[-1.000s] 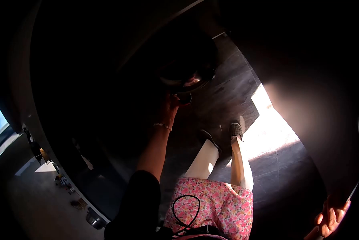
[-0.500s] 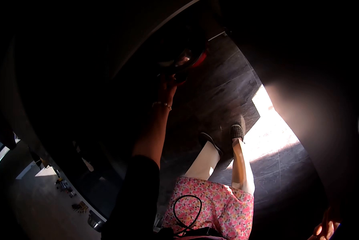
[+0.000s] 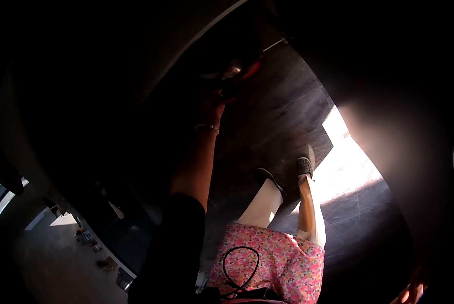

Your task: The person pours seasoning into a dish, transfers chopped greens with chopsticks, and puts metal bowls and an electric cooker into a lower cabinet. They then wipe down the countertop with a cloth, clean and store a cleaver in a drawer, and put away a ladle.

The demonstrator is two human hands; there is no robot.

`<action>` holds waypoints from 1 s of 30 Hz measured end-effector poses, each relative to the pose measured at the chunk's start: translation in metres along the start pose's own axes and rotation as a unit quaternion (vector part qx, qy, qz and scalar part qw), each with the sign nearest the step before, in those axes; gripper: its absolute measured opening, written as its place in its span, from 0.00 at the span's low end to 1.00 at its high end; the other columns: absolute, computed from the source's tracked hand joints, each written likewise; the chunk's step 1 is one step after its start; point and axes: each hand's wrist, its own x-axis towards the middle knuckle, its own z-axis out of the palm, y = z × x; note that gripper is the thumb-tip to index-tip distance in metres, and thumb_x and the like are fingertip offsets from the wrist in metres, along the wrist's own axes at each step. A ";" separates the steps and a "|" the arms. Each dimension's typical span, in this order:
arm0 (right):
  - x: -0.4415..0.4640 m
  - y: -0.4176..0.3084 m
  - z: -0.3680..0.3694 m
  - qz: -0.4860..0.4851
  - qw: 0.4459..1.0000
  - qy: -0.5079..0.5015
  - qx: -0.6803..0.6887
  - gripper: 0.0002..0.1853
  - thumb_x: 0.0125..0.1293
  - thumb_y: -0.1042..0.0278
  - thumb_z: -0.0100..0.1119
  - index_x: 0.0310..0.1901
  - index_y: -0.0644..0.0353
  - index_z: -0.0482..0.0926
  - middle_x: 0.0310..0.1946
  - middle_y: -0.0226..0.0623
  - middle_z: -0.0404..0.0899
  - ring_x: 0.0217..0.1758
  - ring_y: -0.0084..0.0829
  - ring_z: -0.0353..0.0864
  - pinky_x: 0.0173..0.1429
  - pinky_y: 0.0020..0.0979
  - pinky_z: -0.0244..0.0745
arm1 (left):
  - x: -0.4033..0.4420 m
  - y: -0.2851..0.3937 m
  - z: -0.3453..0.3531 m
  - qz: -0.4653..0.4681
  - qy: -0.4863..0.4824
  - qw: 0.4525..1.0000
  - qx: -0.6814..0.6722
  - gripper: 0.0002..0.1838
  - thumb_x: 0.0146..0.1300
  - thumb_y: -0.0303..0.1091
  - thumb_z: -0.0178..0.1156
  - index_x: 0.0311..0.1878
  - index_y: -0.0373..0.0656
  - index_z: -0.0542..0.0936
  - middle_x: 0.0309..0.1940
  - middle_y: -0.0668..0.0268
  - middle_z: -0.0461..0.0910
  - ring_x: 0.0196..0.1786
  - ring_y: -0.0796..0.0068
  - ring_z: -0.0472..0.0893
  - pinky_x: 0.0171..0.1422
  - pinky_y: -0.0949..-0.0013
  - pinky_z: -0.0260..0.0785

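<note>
My left arm reaches up into deep shadow. At its end my left hand (image 3: pixel 214 105), with a beaded bracelet at the wrist, is closed at the near side of a dark, round, pan-like vessel (image 3: pixel 232 71). Its fingers seem wrapped round the handle, though shade hides most of them. The vessel has a shiny inside and a red outer side. In the bottom right corner my right hand (image 3: pixel 414 293) shows only partly, its lit fingers curled. Whatever they hold, if anything, is lost in the dark and beyond the frame edge.
Dark floor tiles (image 3: pixel 287 119) lie below, with a bright sunlit patch (image 3: pixel 346 167) right of my feet. A dark curved surface (image 3: pixel 409 152) fills the right side. At the lower left, small objects (image 3: pixel 88 239) and a metal container (image 3: pixel 124 278) sit along a pale surface (image 3: pixel 60 263).
The view has shifted slightly, so my legs and the floor appear a little further right. My left hand stays at the vessel, and my right hand has sunk slightly lower in the corner.
</note>
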 end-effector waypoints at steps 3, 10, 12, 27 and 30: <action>-0.001 0.000 0.002 0.001 1.000 0.002 0.002 0.09 0.63 0.58 0.49 0.38 0.52 0.71 0.17 0.22 0.76 0.21 0.22 0.73 0.37 0.38 0.75 | 0.000 0.004 0.025 -0.054 0.060 0.986 -0.146 0.17 0.62 0.25 0.52 0.55 0.45 0.69 0.48 0.68 0.73 0.49 0.78 0.72 0.51 0.70 0.68; 0.003 -0.002 0.006 -0.002 1.000 -0.004 0.008 0.08 0.63 0.58 0.48 0.37 0.52 0.72 0.18 0.24 0.76 0.21 0.23 0.74 0.38 0.39 0.75 | 0.015 0.001 0.052 0.104 0.076 0.954 0.272 0.19 0.60 0.24 0.55 0.55 0.38 0.68 0.51 0.63 0.72 0.49 0.74 0.75 0.48 0.72 0.74; 0.002 -0.004 0.005 -0.003 1.000 -0.002 0.007 0.08 0.63 0.59 0.48 0.37 0.53 0.72 0.18 0.24 0.77 0.21 0.23 0.74 0.38 0.39 0.75 | 0.030 -0.016 0.029 0.136 0.047 0.959 0.244 0.18 0.61 0.26 0.54 0.55 0.38 0.68 0.50 0.63 0.73 0.49 0.73 0.75 0.49 0.72 0.73; 0.011 -0.012 -0.001 -0.005 1.000 -0.004 0.009 0.08 0.63 0.60 0.48 0.35 0.53 0.72 0.19 0.27 0.78 0.22 0.25 0.75 0.40 0.41 0.76 | 0.038 0.076 0.031 -0.063 -0.033 0.982 -0.174 0.18 0.60 0.26 0.53 0.54 0.40 0.68 0.49 0.62 0.71 0.51 0.72 0.73 0.48 0.71 0.74; 0.008 -0.010 -0.001 -0.005 1.000 0.000 0.010 0.08 0.63 0.60 0.48 0.35 0.53 0.72 0.19 0.28 0.78 0.22 0.25 0.76 0.40 0.41 0.76 | 0.041 0.058 0.027 0.044 -0.069 0.996 0.036 0.23 0.58 0.21 0.54 0.57 0.39 0.65 0.52 0.62 0.69 0.52 0.71 0.72 0.51 0.70 0.74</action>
